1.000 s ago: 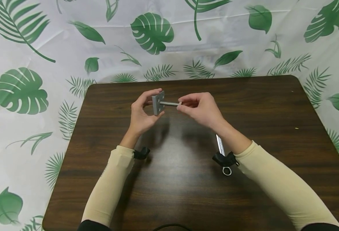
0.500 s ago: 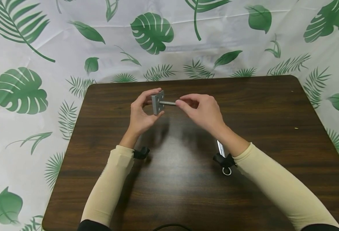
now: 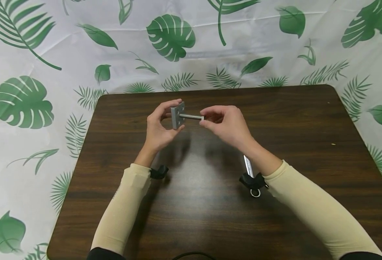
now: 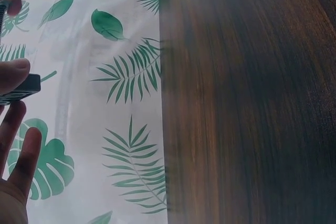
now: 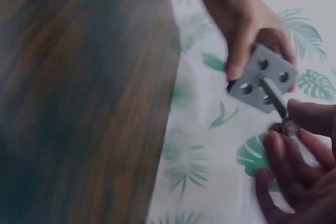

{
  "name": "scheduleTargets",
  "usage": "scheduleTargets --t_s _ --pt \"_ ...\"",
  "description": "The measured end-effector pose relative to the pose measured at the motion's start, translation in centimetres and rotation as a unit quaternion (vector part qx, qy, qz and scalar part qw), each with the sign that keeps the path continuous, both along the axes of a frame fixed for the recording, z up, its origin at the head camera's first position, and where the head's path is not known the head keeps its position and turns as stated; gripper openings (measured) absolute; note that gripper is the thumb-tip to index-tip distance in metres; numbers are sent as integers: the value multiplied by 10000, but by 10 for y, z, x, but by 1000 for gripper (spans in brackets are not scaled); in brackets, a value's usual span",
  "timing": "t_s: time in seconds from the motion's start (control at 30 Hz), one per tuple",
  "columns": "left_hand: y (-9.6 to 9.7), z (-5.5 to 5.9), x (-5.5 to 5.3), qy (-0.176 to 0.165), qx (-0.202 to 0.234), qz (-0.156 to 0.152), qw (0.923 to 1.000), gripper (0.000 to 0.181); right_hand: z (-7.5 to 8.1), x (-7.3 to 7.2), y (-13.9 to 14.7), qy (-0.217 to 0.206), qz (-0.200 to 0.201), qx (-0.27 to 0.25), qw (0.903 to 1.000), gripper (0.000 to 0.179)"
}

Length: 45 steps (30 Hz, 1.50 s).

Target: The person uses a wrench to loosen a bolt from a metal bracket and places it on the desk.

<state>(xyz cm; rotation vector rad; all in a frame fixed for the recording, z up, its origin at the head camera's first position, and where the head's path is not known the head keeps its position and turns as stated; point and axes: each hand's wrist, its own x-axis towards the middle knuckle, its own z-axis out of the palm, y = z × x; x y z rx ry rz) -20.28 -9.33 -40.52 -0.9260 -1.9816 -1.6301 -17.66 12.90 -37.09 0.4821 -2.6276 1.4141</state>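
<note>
Above the table, my left hand [image 3: 158, 131] holds a grey square plate [image 3: 177, 116] by its edges, thumb on one side and fingers on the other. The right wrist view shows several holes in the plate [image 5: 253, 90]. A bolt [image 3: 192, 116] stands out from the plate's middle toward the right. At its far end, the thumb and fingers of my right hand [image 3: 230, 122] pinch the hexagonal-looking bolt head [image 3: 202, 117]. In the left wrist view only part of the plate [image 4: 31, 85] and some fingers show.
Below my right wrist a metal wrench [image 3: 248, 167] lies on the dark wooden table [image 3: 194, 216], partly hidden by the black wrist camera [image 3: 252, 180]. A small yellow scrap [image 3: 333, 144] lies at the right. A leaf-patterned sheet [image 3: 210, 43] hangs behind.
My right fingers shifted over the bolt's end, covering the head half a second ago and showing it again now. The left hand and plate have stayed almost still.
</note>
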Motion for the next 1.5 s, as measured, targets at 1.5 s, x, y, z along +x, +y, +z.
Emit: scheduleTargets --t_s 1.5 --pt "-2 -1 -1 -43 -58 21 10000 63 -16 -5 0 3623 352 1521 9189 21"
